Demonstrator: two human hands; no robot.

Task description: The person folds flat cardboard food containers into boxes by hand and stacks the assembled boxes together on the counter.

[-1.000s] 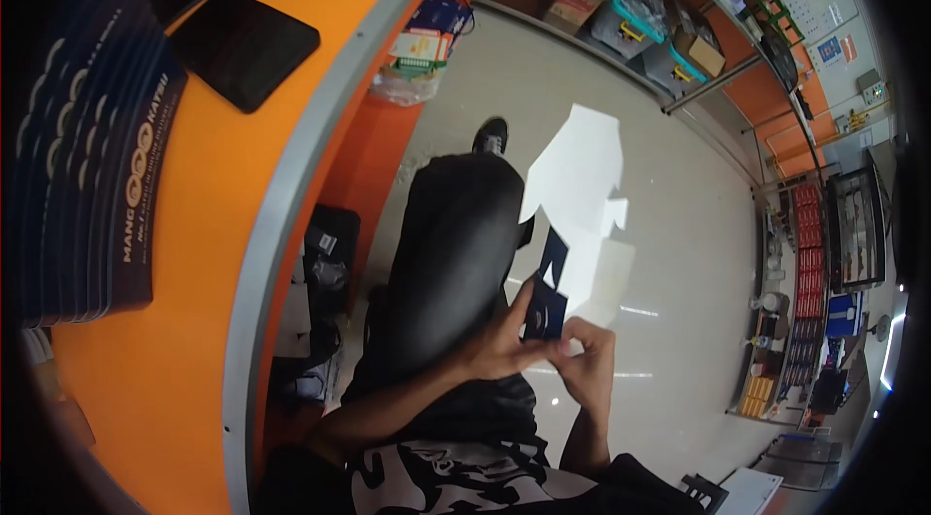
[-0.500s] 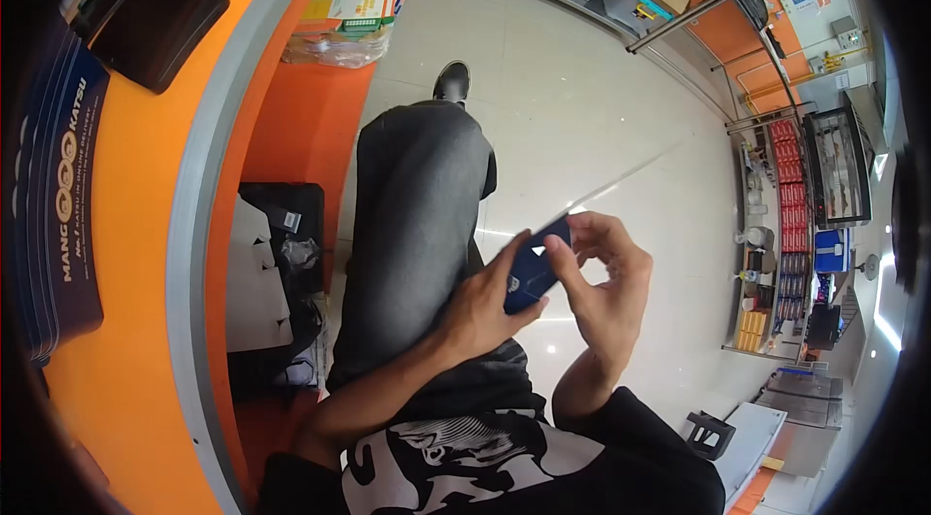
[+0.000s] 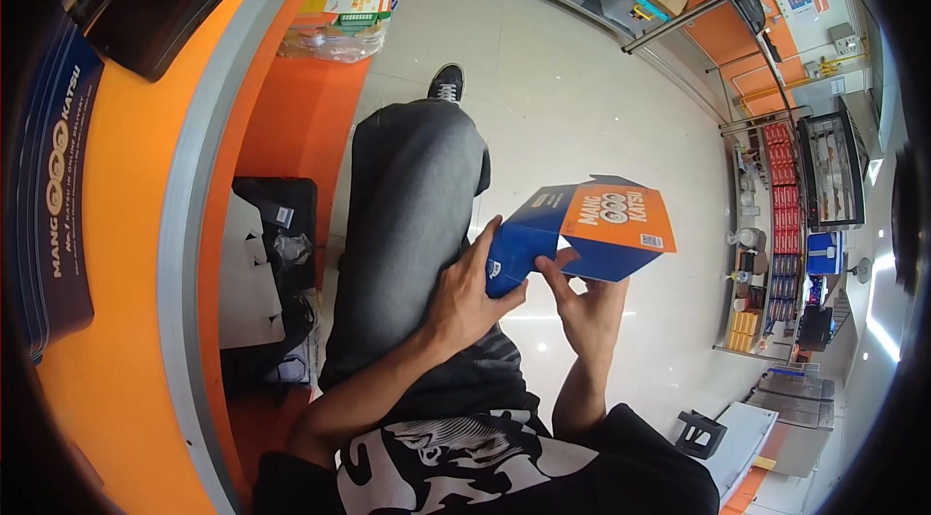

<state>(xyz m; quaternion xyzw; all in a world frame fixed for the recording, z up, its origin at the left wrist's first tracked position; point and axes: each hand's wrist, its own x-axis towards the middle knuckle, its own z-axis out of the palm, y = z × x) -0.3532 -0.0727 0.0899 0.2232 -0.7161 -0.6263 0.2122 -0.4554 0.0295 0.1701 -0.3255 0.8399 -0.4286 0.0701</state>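
A blue and orange cardboard food box point(image 3: 621, 214) printed "MANG KATSU" is held up in front of my right thigh, folded out into a partly formed shape with a gap at its near side. My left hand point(image 3: 467, 297) grips the blue end of it, thumb below and fingers along the upper side. Against the near lower edge, my right hand point(image 3: 590, 313) holds the card with the thumb; the other fingers are partly hidden behind the orange and blue panels.
An orange counter point(image 3: 126, 273) with a metal edge runs along the left, bearing a stack of dark blue printed boxes point(image 3: 58, 214) and a dark brown object point(image 3: 160, 20). Below sits a black bag point(image 3: 291, 195). Shelves point(image 3: 669, 30) with bins stand at the back, stocked racks point(image 3: 781, 195) at right.
The cardboard has gone from a thin, edge-on form to an opened-out box shape, its orange printed panel now showing. My right hand has shifted down and slightly left along it.
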